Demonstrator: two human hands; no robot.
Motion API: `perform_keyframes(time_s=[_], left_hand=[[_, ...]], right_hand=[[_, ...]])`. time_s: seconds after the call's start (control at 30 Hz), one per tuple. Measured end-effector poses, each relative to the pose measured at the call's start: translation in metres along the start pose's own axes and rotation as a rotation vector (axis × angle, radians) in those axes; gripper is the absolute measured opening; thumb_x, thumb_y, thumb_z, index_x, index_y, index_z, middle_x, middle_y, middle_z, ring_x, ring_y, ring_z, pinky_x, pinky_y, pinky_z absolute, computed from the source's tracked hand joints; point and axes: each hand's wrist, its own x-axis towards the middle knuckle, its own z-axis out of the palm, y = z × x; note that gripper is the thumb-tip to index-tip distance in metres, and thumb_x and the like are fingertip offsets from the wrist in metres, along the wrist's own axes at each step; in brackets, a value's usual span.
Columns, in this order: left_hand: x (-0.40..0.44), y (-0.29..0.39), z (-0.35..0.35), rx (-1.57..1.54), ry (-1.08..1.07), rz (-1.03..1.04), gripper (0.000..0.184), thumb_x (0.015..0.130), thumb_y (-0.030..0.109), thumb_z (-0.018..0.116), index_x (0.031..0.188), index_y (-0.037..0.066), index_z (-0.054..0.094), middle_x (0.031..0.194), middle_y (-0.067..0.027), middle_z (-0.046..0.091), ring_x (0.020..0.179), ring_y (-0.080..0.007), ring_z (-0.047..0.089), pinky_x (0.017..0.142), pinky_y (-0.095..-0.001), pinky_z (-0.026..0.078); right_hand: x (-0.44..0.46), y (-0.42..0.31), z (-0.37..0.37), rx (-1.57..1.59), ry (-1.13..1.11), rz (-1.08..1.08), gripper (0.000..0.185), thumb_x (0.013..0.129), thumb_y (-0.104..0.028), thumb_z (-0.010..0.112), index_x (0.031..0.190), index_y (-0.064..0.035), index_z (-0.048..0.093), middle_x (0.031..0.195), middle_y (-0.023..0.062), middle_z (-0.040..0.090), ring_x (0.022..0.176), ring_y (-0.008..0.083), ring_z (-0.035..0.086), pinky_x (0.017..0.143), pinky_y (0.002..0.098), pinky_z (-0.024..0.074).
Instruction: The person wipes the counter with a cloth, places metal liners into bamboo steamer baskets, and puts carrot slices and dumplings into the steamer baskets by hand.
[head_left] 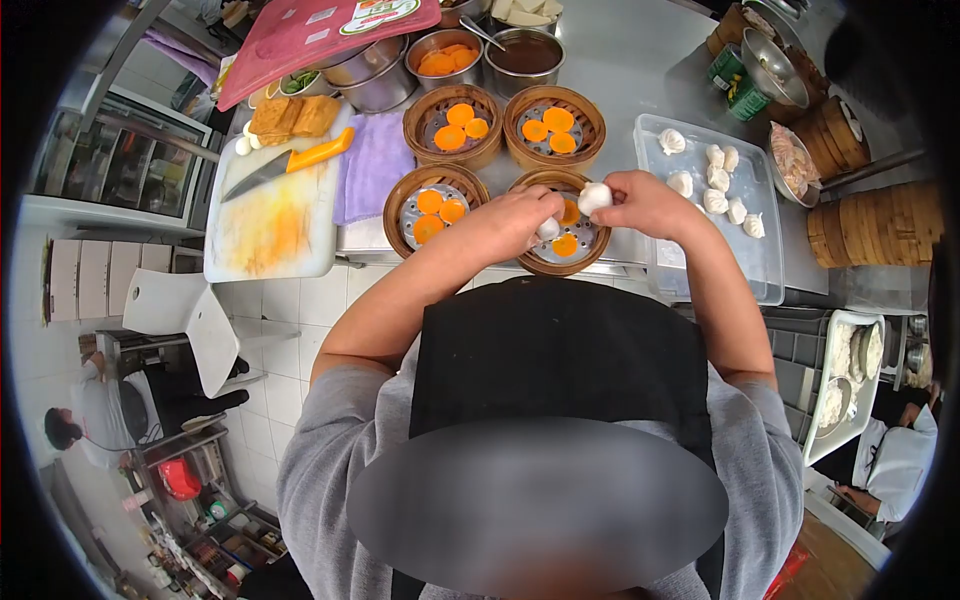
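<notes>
My left hand [522,222] is closed on a white dumpling [548,229], low over the front right bamboo steamer [562,266]. A second pleated dumpling [595,197] is pinched in my right hand [643,203] above that steamer's right rim. Orange carrot slices [565,245] lie on the perforated liner below, partly hidden by my hands. Three more steamers stand close by: front left [392,212], back left [455,160] and back right [556,172], each with carrot slices and no dumplings. To the right, a clear plastic tray [690,262] holds several loose dumplings [718,178].
At left, a knife [290,162] with a yellow handle rests on a white cutting board [320,240] beside a purple towel [375,165]. Metal pots [525,78] line the back. Stacked steamers [868,233] stand far right. Two other people [100,410] [895,460] are at the sides.
</notes>
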Motion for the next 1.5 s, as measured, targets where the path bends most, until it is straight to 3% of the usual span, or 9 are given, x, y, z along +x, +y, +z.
perform_keyframes(time_s=[0.23, 0.57, 0.77, 0.83, 0.9, 1.0, 1.13, 1.37, 1.5], left_hand=[[0.002, 0.001, -0.004, -0.078, 0.001, -0.042, 0.042, 0.07, -0.003, 0.07, 0.104, 0.005, 0.046, 0.109, -0.0142, 0.054, 0.109, -0.0351, 0.052, 0.089, -0.0416, 0.046], [0.001, -0.003, -0.001, -0.107, 0.113, 0.015, 0.058, 0.066, -0.004, 0.073, 0.112, 0.005, 0.038, 0.116, -0.018, 0.051, 0.109, -0.0387, 0.053, 0.087, -0.0428, 0.048], [0.002, -0.004, -0.002, -0.104, 0.048, -0.001, 0.069, 0.066, -0.004, 0.074, 0.123, 0.009, 0.038, 0.122, -0.0157, 0.05, 0.115, -0.0378, 0.051, 0.093, -0.0427, 0.046], [0.003, -0.003, -0.004, -0.128, 0.02, -0.001, 0.074, 0.066, -0.004, 0.074, 0.128, 0.01, 0.038, 0.123, -0.015, 0.049, 0.117, -0.0373, 0.05, 0.094, -0.0424, 0.045], [0.003, -0.002, -0.005, -0.106, 0.005, -0.01, 0.081, 0.066, -0.003, 0.075, 0.136, 0.013, 0.036, 0.127, -0.015, 0.048, 0.119, -0.0359, 0.049, 0.097, -0.041, 0.045], [0.001, 0.0, -0.008, -0.141, -0.03, -0.03, 0.082, 0.066, -0.002, 0.075, 0.138, 0.013, 0.037, 0.131, -0.0149, 0.046, 0.121, -0.0343, 0.048, 0.099, -0.04, 0.044], [0.002, 0.003, -0.011, -0.115, -0.071, -0.056, 0.083, 0.067, -0.001, 0.075, 0.139, 0.013, 0.036, 0.132, -0.0143, 0.046, 0.122, -0.0332, 0.048, 0.099, -0.0394, 0.044], [0.003, -0.001, -0.007, -0.072, -0.059, 0.025, 0.07, 0.069, 0.0, 0.073, 0.133, 0.013, 0.047, 0.134, -0.0132, 0.048, 0.123, -0.0321, 0.047, 0.101, -0.0394, 0.042], [0.003, 0.001, -0.007, -0.048, -0.038, 0.025, 0.068, 0.068, -0.002, 0.072, 0.131, 0.014, 0.05, 0.133, -0.0117, 0.05, 0.122, -0.032, 0.048, 0.1, -0.039, 0.043]], right_hand=[[0.036, -0.044, 0.007, -0.729, -0.219, 0.189, 0.043, 0.067, -0.039, 0.07, 0.083, 0.001, 0.07, 0.082, 0.0153, 0.069, 0.077, 0.0291, 0.066, 0.068, 0.0387, 0.0516], [0.042, -0.06, 0.021, -0.888, -0.227, 0.105, 0.044, 0.067, -0.041, 0.07, 0.083, -0.0007, 0.07, 0.083, 0.0167, 0.069, 0.08, 0.0303, 0.067, 0.069, 0.0397, 0.0527], [0.024, -0.027, -0.004, -0.253, -0.091, 0.112, 0.045, 0.08, -0.049, 0.064, 0.085, -0.0044, 0.062, 0.079, 0.0067, 0.065, 0.068, 0.0211, 0.063, 0.059, 0.0331, 0.052], [0.013, -0.009, -0.005, 0.586, -0.075, 0.203, 0.042, 0.09, -0.048, 0.056, 0.09, -0.0058, 0.058, 0.079, 0.0019, 0.061, 0.067, 0.0159, 0.06, 0.056, 0.0275, 0.0498], [0.001, 0.004, -0.003, 0.778, -0.085, 0.286, 0.04, 0.094, -0.042, 0.051, 0.099, -0.0026, 0.055, 0.091, 0.0091, 0.063, 0.08, 0.0216, 0.064, 0.063, 0.0296, 0.0553], [-0.015, 0.027, 0.011, 1.314, -0.237, 0.042, 0.04, 0.095, -0.027, 0.048, 0.122, 0.0017, 0.044, 0.12, 0.0244, 0.053, 0.106, 0.0399, 0.06, 0.087, 0.0393, 0.0565], [-0.034, 0.019, 0.022, 1.344, -0.204, -0.028, 0.041, 0.091, -0.012, 0.056, 0.127, 0.0029, 0.043, 0.116, 0.0207, 0.057, 0.103, 0.0343, 0.063, 0.089, 0.0354, 0.0551], [-0.042, 0.002, 0.032, 0.593, 0.127, -0.038, 0.044, 0.093, -0.018, 0.059, 0.134, -0.0068, 0.045, 0.104, 0.0058, 0.06, 0.078, 0.0125, 0.062, 0.07, 0.0251, 0.054], [-0.038, 0.005, 0.037, 0.706, 0.049, 0.067, 0.042, 0.094, -0.021, 0.059, 0.132, -0.0096, 0.046, 0.099, 0.004, 0.061, 0.072, 0.0089, 0.058, 0.064, 0.022, 0.0505]])
